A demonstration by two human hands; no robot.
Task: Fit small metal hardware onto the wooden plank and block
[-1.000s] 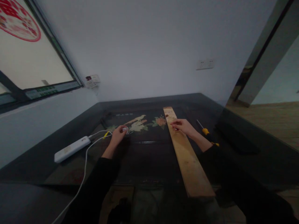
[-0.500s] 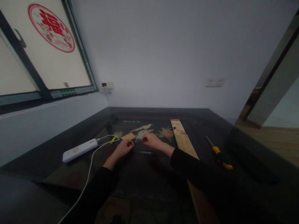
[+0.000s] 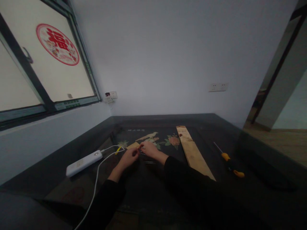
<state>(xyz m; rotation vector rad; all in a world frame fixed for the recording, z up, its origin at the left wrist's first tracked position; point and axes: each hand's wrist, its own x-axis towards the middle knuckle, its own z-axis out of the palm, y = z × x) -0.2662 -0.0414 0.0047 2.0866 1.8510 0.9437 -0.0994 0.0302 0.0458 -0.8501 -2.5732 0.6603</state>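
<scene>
Over the middle of the dark table, my left hand [image 3: 129,157] and my right hand [image 3: 150,150] meet at the fingertips. The fingers of both are closed in a pinch; whatever lies between them is too small and too hidden to name. Just behind my left fingers lies a small tan piece [image 3: 132,146], partly covered by them. Thin shiny rods [image 3: 150,162] lie on the table in front of my right hand. A long wooden board [image 3: 194,151] stretches along the right of my right forearm.
A white power strip [image 3: 83,163] with a white cable [image 3: 96,179] lies at the left; the cable runs past my left arm. A screwdriver [image 3: 225,156] with a yellow and black handle rests at the right. The wall [image 3: 155,64] rises behind the dark table [image 3: 163,119].
My right hand has moved left, so its fingertips now meet those of my left hand. The view has tilted slightly upward.
</scene>
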